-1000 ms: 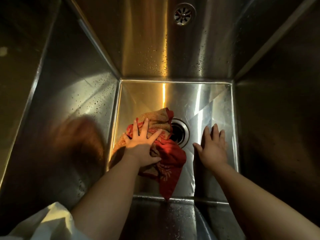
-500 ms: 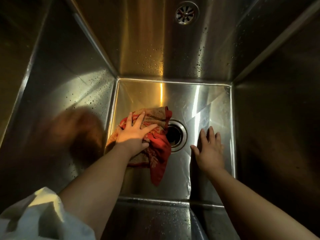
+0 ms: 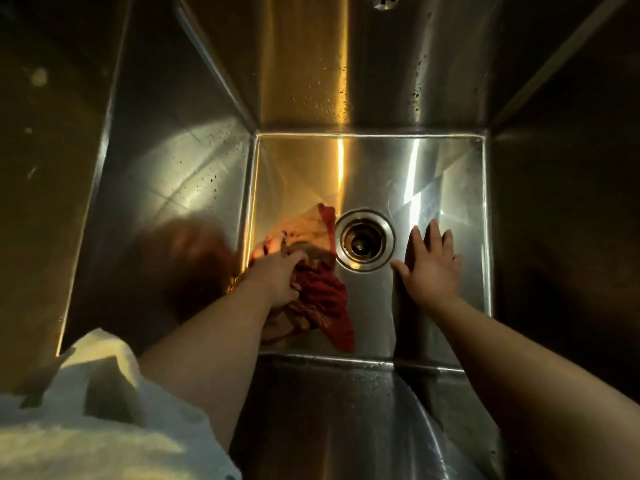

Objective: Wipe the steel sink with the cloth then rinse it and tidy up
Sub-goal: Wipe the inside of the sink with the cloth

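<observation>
A: Head view. First entry?
B: One steel sink [image 3: 381,174], seen from above. Its floor fills the middle of the frame, with the drain [image 3: 363,240] at centre, open, no plug visible.
A: And the cloth?
B: One cloth [image 3: 323,299], red and tan, bunched on the sink floor just left of the drain in the frame. A tail runs toward the lower wall.
A: Hands?
B: The left hand [image 3: 277,277] has its grip closed on the cloth, fingers curled into the bunch. The right hand [image 3: 431,268] has its grip spread, fingers straight, palm flat on the floor just right of the drain, holding nothing.
A: Step in hand?
B: Wiping the floor, by my judgement. To do it well, flatten the bunch so more fabric meets steel and press down. Stroke from the corners toward the drain, with the tail kept out of the opening. The walls carry droplets [image 3: 207,168] and would want a pass too.
A: Entries not verifiable?
B: There is no tap in frame. The grate [image 3: 384,0] on the far wall is cut off by the top edge. The dark smudge [image 3: 180,258] at left could be reflection or stain; I cannot tell which. The left fingertips are blurred and partly sunk in the fabric. The steel beneath the cloth and arms is hidden. A pale sleeve [image 3: 86,410] covers the lower left corner.
</observation>
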A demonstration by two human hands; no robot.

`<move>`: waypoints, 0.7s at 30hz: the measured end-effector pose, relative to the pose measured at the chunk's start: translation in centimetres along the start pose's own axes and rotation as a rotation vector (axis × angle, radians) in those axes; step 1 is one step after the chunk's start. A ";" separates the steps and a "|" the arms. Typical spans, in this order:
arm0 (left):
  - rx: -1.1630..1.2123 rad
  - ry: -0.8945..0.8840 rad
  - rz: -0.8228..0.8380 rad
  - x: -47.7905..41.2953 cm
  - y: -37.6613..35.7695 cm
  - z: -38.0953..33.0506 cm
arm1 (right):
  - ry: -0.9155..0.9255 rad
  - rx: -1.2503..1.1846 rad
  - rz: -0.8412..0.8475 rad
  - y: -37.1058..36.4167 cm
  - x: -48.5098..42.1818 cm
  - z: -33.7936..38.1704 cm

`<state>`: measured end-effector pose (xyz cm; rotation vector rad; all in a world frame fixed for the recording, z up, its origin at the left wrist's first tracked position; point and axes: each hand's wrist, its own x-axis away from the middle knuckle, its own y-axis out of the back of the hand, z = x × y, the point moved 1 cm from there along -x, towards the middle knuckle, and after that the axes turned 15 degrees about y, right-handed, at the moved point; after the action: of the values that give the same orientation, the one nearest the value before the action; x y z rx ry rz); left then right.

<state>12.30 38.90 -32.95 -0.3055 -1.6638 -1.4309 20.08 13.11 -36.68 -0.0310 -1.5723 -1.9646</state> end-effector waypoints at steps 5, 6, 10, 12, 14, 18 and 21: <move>-0.003 -0.005 0.056 0.5 -0.1 -0.3 | 0.000 0.005 0.003 0.0 -0.1 -0.2; 0.005 0.000 0.047 0.5 -0.2 -0.5 | -0.001 0.009 0.005 0.0 -0.1 -0.2; 0.015 0.012 0.005 0.8 -0.8 -0.9 | 0.003 0.014 -0.003 -0.2 -0.1 -0.3; -0.031 -0.007 0.044 1.5 -0.9 -0.5 | 0.002 0.003 0.003 -0.2 -0.1 -0.3; -0.124 -0.056 0.108 2.3 -1.4 0.0 | 0.002 -0.013 0.003 -0.1 -0.2 -0.3; -0.249 -0.116 0.174 3.2 -1.6 0.3 | 0.003 -0.030 0.001 0.1 -0.1 -0.2; -0.241 -0.111 0.181 2.8 -1.0 0.5 | 0.004 -0.029 0.005 0.2 -0.1 -0.3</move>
<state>9.86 38.06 -31.50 -0.6650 -1.5079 -1.4999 20.38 12.92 -36.65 -0.0422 -1.5398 -1.9824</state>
